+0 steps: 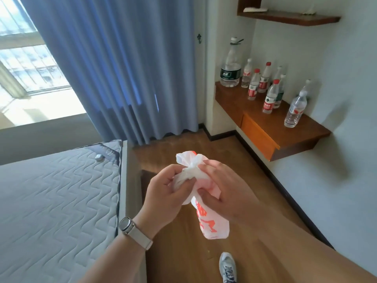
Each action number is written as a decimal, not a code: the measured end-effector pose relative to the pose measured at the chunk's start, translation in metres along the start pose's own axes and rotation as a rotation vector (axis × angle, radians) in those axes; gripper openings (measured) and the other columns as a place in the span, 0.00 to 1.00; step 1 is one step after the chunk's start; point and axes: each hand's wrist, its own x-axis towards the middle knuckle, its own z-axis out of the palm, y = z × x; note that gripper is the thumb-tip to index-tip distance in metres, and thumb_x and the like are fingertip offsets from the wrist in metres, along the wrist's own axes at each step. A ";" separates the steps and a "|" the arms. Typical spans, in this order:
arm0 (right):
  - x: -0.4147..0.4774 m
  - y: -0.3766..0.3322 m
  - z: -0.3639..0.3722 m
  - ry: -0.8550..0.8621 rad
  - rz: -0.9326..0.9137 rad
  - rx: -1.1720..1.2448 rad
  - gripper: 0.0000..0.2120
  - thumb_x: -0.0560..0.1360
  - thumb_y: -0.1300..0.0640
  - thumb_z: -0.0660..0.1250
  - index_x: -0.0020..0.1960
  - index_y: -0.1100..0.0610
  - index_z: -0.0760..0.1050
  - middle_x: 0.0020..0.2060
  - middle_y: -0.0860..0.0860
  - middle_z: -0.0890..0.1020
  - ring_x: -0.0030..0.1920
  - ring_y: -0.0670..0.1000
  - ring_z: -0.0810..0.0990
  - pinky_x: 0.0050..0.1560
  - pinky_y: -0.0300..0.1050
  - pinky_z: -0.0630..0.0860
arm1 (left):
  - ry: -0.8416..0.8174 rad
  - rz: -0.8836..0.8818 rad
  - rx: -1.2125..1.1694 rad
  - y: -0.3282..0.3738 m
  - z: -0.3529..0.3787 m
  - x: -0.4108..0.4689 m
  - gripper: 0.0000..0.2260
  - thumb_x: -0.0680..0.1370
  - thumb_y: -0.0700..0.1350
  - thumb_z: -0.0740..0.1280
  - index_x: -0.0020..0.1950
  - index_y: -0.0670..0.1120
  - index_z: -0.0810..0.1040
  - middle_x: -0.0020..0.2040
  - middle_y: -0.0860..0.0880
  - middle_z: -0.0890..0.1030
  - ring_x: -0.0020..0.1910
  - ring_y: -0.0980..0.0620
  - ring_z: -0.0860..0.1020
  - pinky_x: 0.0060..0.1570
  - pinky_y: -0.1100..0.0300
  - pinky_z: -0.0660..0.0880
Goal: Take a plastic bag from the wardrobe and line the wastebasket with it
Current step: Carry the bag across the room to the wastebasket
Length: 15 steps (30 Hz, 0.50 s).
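A crumpled white plastic bag (212, 221) with red print hangs between my two hands, above the wooden floor. My left hand (163, 193), with a watch on its wrist, pinches the bag's bunched top from the left. My right hand (222, 190) grips the same bunched part from the right, fingers curled round it. The bag's knotted upper end sticks up above my fingers and its lower part dangles below them. No wastebasket or wardrobe is in view.
A bare quilted mattress (57, 201) fills the left. A wall-mounted wooden desk (265, 123) at the right carries several water bottles (270, 97). Blue curtains (114, 68) hang ahead beside a window. A wooden shelf (289, 16) is overhead. My shoe (228, 266) stands on the floor.
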 end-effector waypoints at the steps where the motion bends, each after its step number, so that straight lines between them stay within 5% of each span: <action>1: 0.018 0.012 -0.001 -0.014 -0.014 0.002 0.25 0.77 0.35 0.58 0.71 0.41 0.60 0.70 0.40 0.68 0.67 0.44 0.69 0.66 0.45 0.69 | 0.014 -0.006 0.002 -0.002 0.005 0.017 0.07 0.74 0.40 0.73 0.45 0.51 0.80 0.39 0.55 0.81 0.36 0.55 0.78 0.34 0.64 0.75; 7: 0.111 0.081 -0.025 -0.030 -0.069 0.037 0.24 0.77 0.37 0.59 0.71 0.42 0.61 0.70 0.41 0.69 0.66 0.45 0.70 0.65 0.43 0.67 | 0.084 -0.034 0.103 -0.004 0.038 0.119 0.08 0.74 0.42 0.73 0.45 0.55 0.80 0.40 0.57 0.81 0.39 0.53 0.79 0.35 0.63 0.76; 12: 0.173 0.124 -0.035 -0.031 -0.164 0.017 0.24 0.78 0.40 0.62 0.71 0.45 0.63 0.71 0.42 0.69 0.68 0.44 0.68 0.64 0.34 0.56 | 0.169 -0.034 0.116 -0.013 0.055 0.176 0.07 0.70 0.55 0.71 0.47 0.57 0.79 0.41 0.56 0.82 0.40 0.51 0.80 0.36 0.58 0.79; 15: 0.199 0.136 -0.030 -0.044 -0.182 0.049 0.24 0.78 0.41 0.62 0.71 0.45 0.64 0.70 0.43 0.69 0.67 0.45 0.69 0.63 0.37 0.61 | 0.179 -0.041 0.127 -0.019 0.055 0.197 0.05 0.72 0.49 0.73 0.46 0.56 0.80 0.41 0.56 0.81 0.39 0.51 0.80 0.36 0.58 0.78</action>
